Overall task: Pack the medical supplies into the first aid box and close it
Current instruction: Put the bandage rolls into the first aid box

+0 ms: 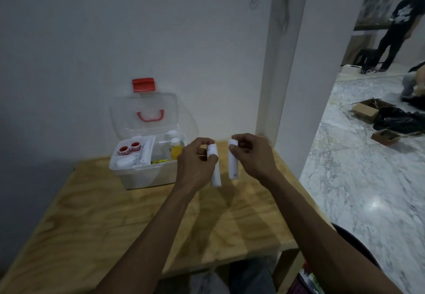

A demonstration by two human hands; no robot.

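Gripping: left hand is curling thumb and fingers round the upper part of a white roll; right hand is pinching the top of a second white roll. Both rolls are hanging roughly upright above the wooden table, side by side and apart, just right of the first aid box, probably so each can be lowered end-first into a free slot.

Box: sitting at the table's far edge by the wall, its clear lid with red handle and red latch standing open, leaning back.

Contents showing: two red-and-white tape rolls, a white packet, a yellow bottle, a white-capped bottle.

Obstruction: the right-hand compartment is looking crowded with bottles; the left forearm is lying across the box's near right corner. Closing is not yet begun.

Surroundings: another person is standing far off on marble floor, beside cardboard boxes.
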